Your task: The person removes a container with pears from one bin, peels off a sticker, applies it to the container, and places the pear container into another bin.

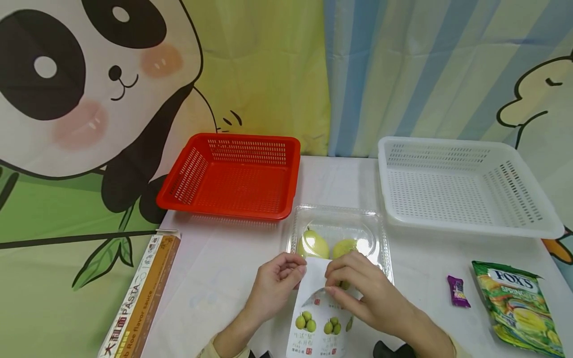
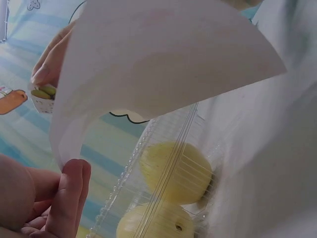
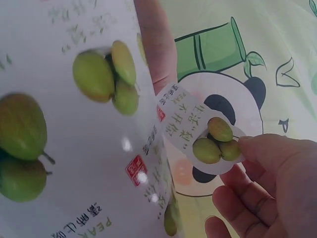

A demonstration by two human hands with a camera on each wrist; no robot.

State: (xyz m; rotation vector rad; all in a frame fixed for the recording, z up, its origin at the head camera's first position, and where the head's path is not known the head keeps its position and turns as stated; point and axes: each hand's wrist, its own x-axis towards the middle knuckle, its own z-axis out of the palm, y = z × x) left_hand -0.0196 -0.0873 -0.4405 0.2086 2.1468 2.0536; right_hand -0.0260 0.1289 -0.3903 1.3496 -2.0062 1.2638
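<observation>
My left hand (image 1: pixel 276 286) pinches the top edge of a white sheet of pear-picture stickers (image 1: pixel 319 323) between thumb and fingers. The sheet bends in the left wrist view, its plain back (image 2: pixel 163 59) facing that camera. Thumb and forefinger of my right hand (image 1: pixel 373 296) pinch the rounded end of one sticker (image 3: pixel 200 134), printed with green pears and writing. Its other end meets the sheet's edge in the right wrist view. Behind the sheet stands a clear plastic clamshell box (image 1: pixel 335 213) with yellow-green pears (image 1: pixel 313 243) inside, partly hidden by the sheet and my right hand.
A red basket (image 1: pixel 241 209) stands at the back left, a white basket (image 1: pixel 447 199) at the back right. On the right lie a purple-wrapped candy (image 1: pixel 458 292) and a green Fox's bag (image 1: pixel 519 308). A pasta box (image 1: pixel 141 298) lines the left table edge.
</observation>
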